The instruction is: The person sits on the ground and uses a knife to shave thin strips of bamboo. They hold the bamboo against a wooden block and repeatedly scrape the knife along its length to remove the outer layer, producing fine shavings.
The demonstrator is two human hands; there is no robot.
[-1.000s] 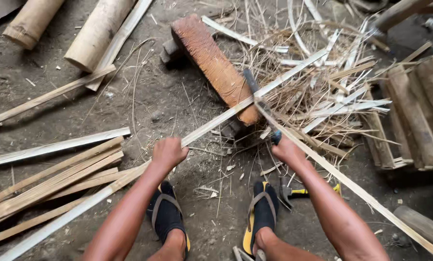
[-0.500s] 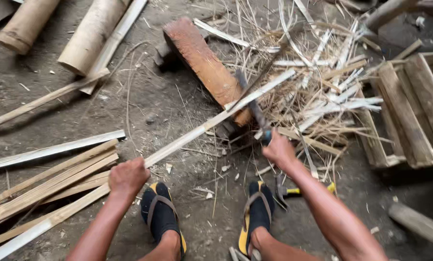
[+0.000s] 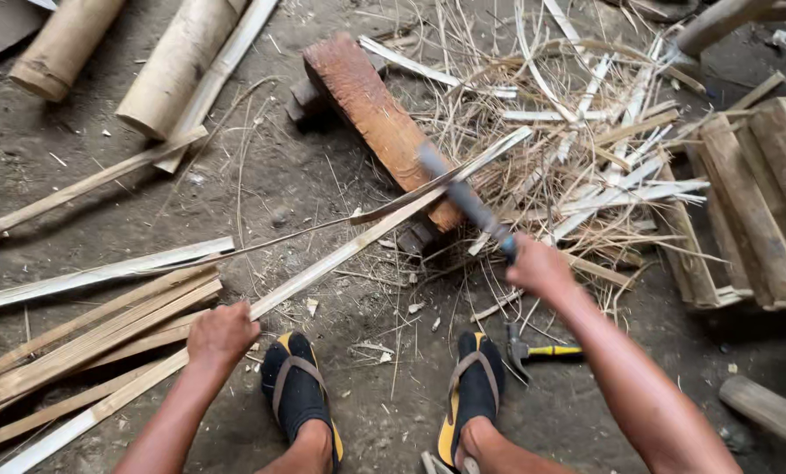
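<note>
By my sandalled feet a yellow-handled hammer (image 3: 538, 351) lies on the dirt; two round bamboo sections (image 3: 178, 66) upper left, weathered wooden crates (image 3: 761, 202) right.

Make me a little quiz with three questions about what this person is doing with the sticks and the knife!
1. True or false: the left hand grips a long bamboo strip that lies across the reddish wooden block.
2. What does the right hand hold?
A. a saw
B. a long blade
C. a rope
3. Fill in: a small hammer with a yellow handle lies on the ground beside the person's ____ foot.

Key
1. True
2. B
3. right
</note>
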